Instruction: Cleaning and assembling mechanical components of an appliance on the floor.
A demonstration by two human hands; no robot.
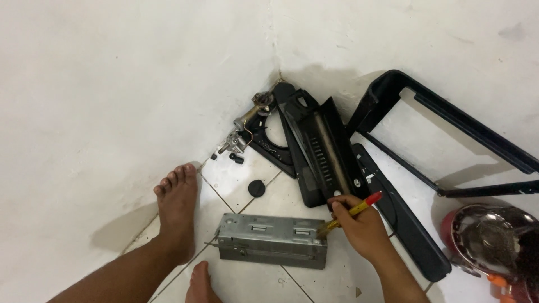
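My right hand [362,227] grips a small brush with a yellow and red handle [359,206]. Its bristles touch the right end of a grey metal box [272,240] that lies on the white tiled floor. My left hand is out of view. My bare left foot [177,210] rests just left of the box, and the toes of the other foot [199,280] sit below it.
Black stove panels [325,154] lean in the wall corner. A brass burner valve [247,126] and a black knob [256,188] lie nearby. A black frame [449,120] leans on the right wall. A red-rimmed metal bowl [488,238] sits at the right.
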